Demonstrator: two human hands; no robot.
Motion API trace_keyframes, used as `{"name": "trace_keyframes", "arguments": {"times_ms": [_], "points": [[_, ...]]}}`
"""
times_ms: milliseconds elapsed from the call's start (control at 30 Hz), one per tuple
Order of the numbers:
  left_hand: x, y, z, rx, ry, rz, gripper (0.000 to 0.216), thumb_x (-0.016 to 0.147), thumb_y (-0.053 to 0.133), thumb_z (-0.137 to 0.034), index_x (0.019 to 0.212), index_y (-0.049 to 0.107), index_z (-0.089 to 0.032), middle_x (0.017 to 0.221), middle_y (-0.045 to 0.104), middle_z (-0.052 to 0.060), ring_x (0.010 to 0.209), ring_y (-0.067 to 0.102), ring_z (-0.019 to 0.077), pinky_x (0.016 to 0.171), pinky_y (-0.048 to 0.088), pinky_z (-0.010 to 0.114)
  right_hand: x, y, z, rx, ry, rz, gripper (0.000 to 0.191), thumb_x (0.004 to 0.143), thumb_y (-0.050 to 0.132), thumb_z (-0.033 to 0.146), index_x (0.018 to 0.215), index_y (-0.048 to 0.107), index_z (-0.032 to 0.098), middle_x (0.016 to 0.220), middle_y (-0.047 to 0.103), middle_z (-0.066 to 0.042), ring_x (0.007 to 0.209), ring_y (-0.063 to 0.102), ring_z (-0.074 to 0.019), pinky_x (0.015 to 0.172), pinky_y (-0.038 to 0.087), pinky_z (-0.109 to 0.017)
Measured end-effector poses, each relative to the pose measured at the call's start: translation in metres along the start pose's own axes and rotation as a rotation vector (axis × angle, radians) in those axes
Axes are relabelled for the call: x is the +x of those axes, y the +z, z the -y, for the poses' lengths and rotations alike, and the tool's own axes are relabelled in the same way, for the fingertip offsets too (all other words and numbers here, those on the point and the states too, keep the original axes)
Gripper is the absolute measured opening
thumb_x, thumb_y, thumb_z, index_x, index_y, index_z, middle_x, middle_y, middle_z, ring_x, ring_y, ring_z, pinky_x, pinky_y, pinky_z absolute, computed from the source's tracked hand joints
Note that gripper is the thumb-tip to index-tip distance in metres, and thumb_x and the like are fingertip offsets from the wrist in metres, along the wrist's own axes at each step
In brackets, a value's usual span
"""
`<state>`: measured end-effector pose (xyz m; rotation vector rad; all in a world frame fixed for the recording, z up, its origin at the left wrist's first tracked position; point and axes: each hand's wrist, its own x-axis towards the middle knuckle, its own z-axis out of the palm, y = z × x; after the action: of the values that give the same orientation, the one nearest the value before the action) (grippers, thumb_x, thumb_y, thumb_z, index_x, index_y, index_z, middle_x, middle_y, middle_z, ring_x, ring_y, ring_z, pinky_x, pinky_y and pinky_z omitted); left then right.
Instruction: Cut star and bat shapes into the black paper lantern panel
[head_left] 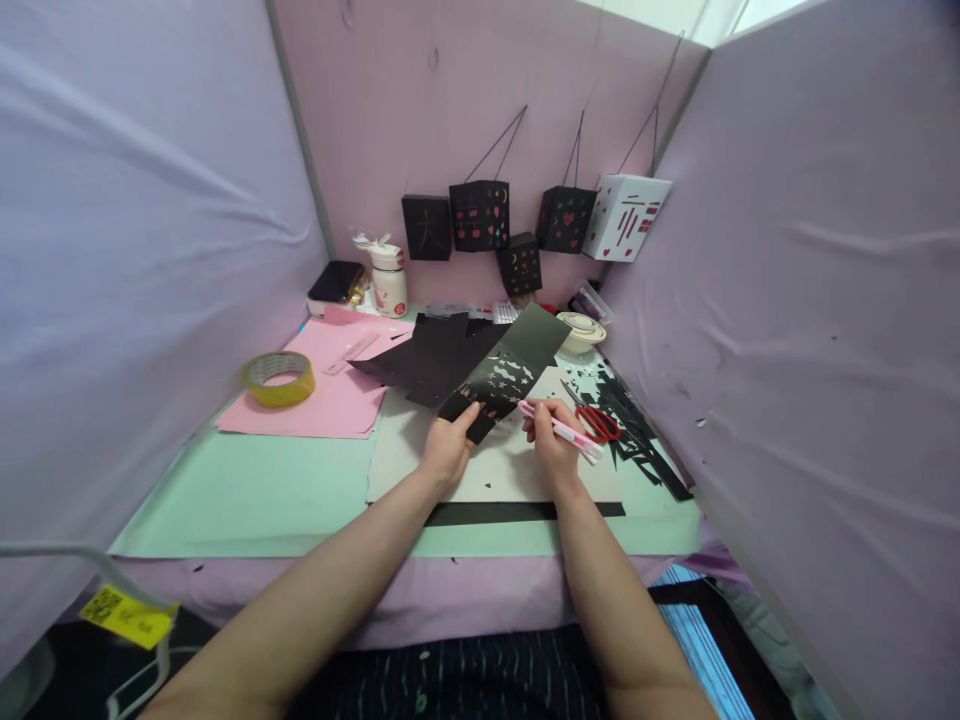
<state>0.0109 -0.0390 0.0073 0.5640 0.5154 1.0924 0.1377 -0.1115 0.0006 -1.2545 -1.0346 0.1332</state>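
Observation:
My left hand [448,447] pinches the near end of a long black paper strip [510,368] with small shapes cut out of it, lifting it off the grey cutting board [420,460]. My right hand [553,440] is closed around a pink craft knife [562,430], its tip close to the strip's near end. More black paper [435,355] lies under and behind the strip.
Red-handled scissors [598,422] and black paper scraps [637,440] lie at the right. Pink paper [330,385], a yellow tape roll [278,378], a white glue bottle [389,278] and a bowl [581,330] sit further back. Paper lanterns [480,215] hang on the back wall.

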Motion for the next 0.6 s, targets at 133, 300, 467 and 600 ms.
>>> {"name": "trace_keyframes", "arguments": {"times_ms": [133,300,467,600], "points": [[0.0012,-0.0002,-0.0006,-0.001,0.000,-0.011,0.033,0.070,0.076,-0.011,0.102,0.070,-0.016,0.101,0.075,0.008,0.100,0.070,0.0237,0.099,0.051,0.043,0.0005,-0.0001,0.0002,0.043,-0.013,-0.046,0.022,0.093,0.053,0.034,0.079,0.062,0.020,0.058,0.059,0.003,0.046,0.051,-0.0111,0.048,0.042,-0.026],[0.0008,-0.0001,0.0005,0.003,0.007,0.009,0.031,0.070,0.076,-0.011,0.100,0.070,-0.014,0.101,0.075,0.009,0.097,0.070,0.0233,0.098,0.051,0.043,0.0007,0.0017,0.0005,0.054,-0.017,-0.028,0.021,0.093,0.054,0.035,0.082,0.063,0.020,0.062,0.061,0.002,0.049,0.054,-0.0118,0.050,0.043,-0.027],[0.0005,-0.0003,0.0016,0.026,0.010,-0.004,0.037,0.064,0.082,-0.016,0.099,0.070,-0.014,0.103,0.074,0.010,0.103,0.068,0.0262,0.101,0.048,0.045,0.0012,0.0017,0.0012,0.002,-0.026,0.006,0.021,0.093,0.053,0.035,0.084,0.064,0.019,0.064,0.062,0.002,0.052,0.056,-0.0116,0.053,0.045,-0.027],[0.0009,-0.0007,0.0020,0.034,0.010,0.003,0.040,0.063,0.082,-0.017,0.100,0.069,-0.014,0.105,0.074,0.010,0.108,0.066,0.0274,0.102,0.047,0.045,0.0015,0.0013,0.0015,-0.004,-0.024,0.016,0.020,0.093,0.053,0.034,0.084,0.064,0.020,0.065,0.062,0.002,0.052,0.056,-0.0116,0.053,0.045,-0.026]]}}
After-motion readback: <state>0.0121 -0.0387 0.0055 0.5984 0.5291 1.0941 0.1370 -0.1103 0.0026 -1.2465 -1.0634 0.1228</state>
